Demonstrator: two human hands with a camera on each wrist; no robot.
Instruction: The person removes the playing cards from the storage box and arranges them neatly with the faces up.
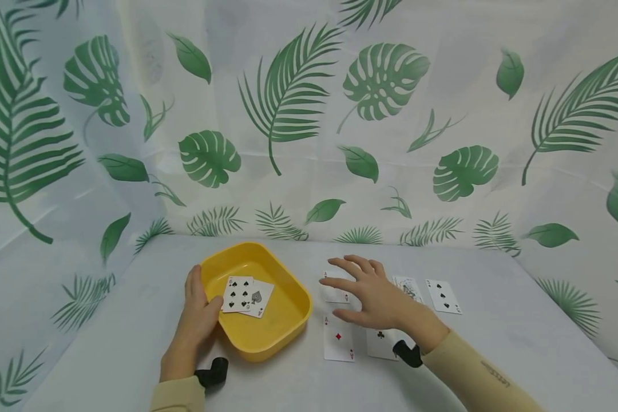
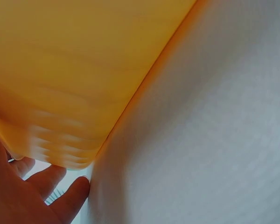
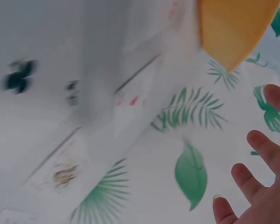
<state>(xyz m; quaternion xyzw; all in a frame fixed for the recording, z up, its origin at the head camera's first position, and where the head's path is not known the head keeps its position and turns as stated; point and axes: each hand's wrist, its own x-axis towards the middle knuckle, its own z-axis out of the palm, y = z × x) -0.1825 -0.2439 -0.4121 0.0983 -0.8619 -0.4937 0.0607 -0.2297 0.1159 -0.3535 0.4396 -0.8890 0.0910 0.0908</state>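
My left hand [image 1: 198, 320] grips the left side of a yellow plastic tray [image 1: 288, 329], its thumb over the rim and its fingers along the outer wall. In the left wrist view those fingers [image 2: 49, 179] lie against the tray's outside. Inside the tray, a six of spades [image 1: 236, 294] partly covers an ace of spades [image 1: 264, 297]. My right hand [image 1: 373, 294] hovers over the laid-out cards, fingers spread, holding nothing. Below it lie an ace of diamonds [image 1: 338, 343] and a club card [image 1: 381, 346], the latter partly hidden by the wrist. Behind its fingers shows another card [image 1: 335, 294].
Right of the right hand lie a picture card [image 1: 407, 286], partly covered by the arm, and a three of spades [image 1: 444, 296]. A leaf-patterned cloth [image 1: 298, 189] hangs behind and beside the white tabletop [image 1: 504, 337]. A black wrist mount [image 1: 213, 372] sits on the left wrist.
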